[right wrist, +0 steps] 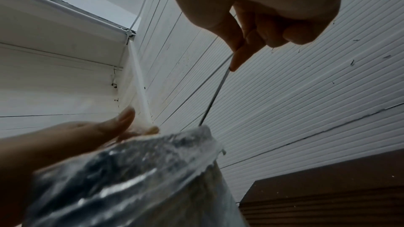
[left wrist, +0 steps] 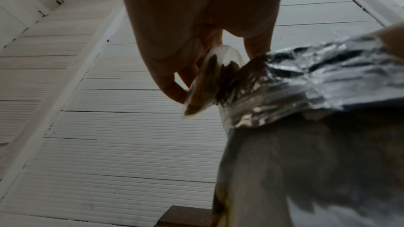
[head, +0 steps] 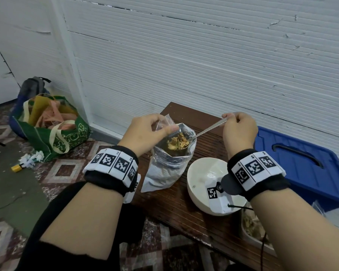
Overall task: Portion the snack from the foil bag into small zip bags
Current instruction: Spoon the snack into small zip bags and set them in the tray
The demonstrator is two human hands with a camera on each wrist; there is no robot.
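Observation:
A silver foil bag (head: 167, 169) stands open on the wooden bench (head: 186, 216). My left hand (head: 164, 127) pinches a small clear zip bag (head: 165, 122) just above the left rim of the foil bag's mouth. In the left wrist view the left hand (left wrist: 192, 75) grips that zip bag (left wrist: 207, 82) beside the crumpled foil bag (left wrist: 306, 84). My right hand (head: 231, 117) pinches the end of a metal spoon (head: 211, 128). The spoon's bowl, loaded with snack mix (head: 177, 142), sits in the foil mouth. In the right wrist view the right hand (right wrist: 242, 53) holds the spoon (right wrist: 215, 96) above the foil bag (right wrist: 131, 170).
A white bowl (head: 200, 173) stands on the bench right of the foil bag, under my right wrist. A blue plastic lid (head: 301, 165) lies further right. A tray of snack mix (head: 251, 225) sits at the lower right. A green tote bag (head: 55, 132) stands on the tiled floor, left.

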